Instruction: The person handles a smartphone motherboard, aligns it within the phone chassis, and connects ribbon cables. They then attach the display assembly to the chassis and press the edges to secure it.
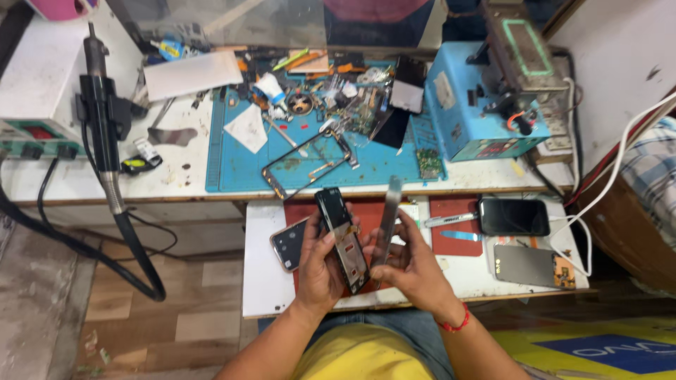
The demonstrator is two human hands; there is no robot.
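Both hands up close over my lap. Left hand [320, 264] clenched round a dark phone body [343, 239], upright, inner side with a copper flex facing me. Right hand [412, 264] pinches a thin grey panel [388, 222] edge-on, just beside the phone body, the two nearly parallel and slightly apart. Another phone [289, 244] lies face up on the white tabletop [264, 281] by my left thumb. Further right: black phone [514, 217], grey back plate [533, 266], pen [449, 220]. Beyond, an empty phone frame [308, 163] on the blue mat [239, 165], blue machine [479, 105] at right, hot-air handle [102, 119] at left.
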